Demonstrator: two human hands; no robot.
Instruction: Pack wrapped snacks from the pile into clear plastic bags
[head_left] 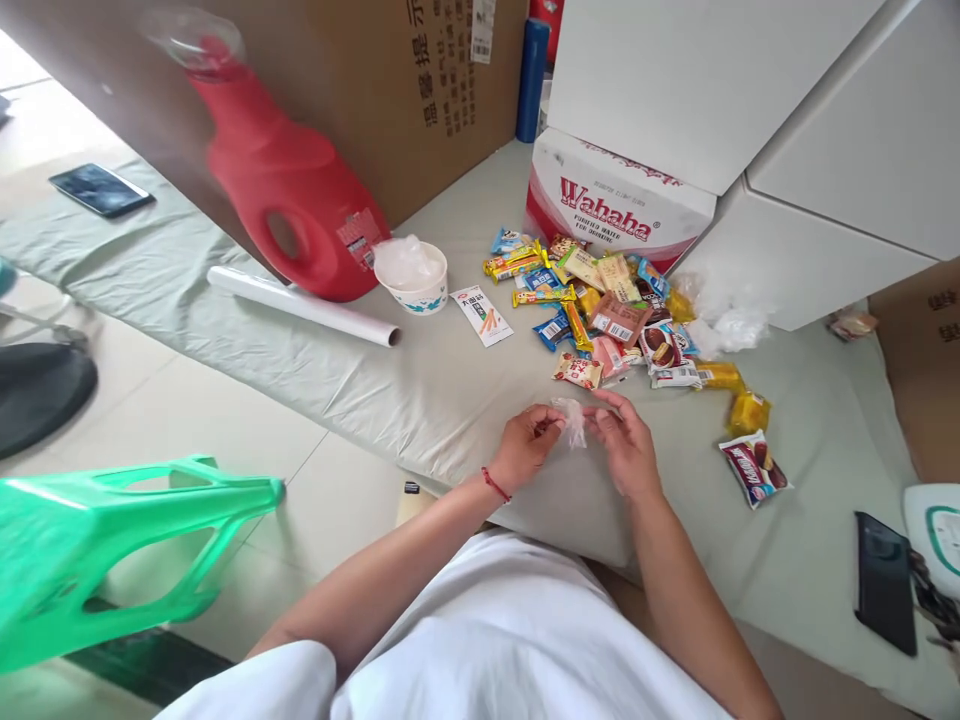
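Between my hands, low over the cloth, is a small crumpled clear plastic bag (573,424). My left hand (525,443) is closed, with thumb and forefinger pinching the bag's left side. My right hand (627,446) has its fingertips at the bag's right edge; the forefinger stretches out past it while the thumb and another finger meet the plastic. Just beyond the bag lies a cream-and-red wrapped snack (577,371). Behind it spreads a pile of packaged snacks (619,315) in yellow, blue, brown and pink wrappers.
A paper tub (414,296) with clear plastic inside stands at left, near a white roll (300,306) and a red jug (285,190). A Wahaha box (622,205) backs the pile. Phones (885,580) lie at both sides. A green stool (142,540) stands on the floor.
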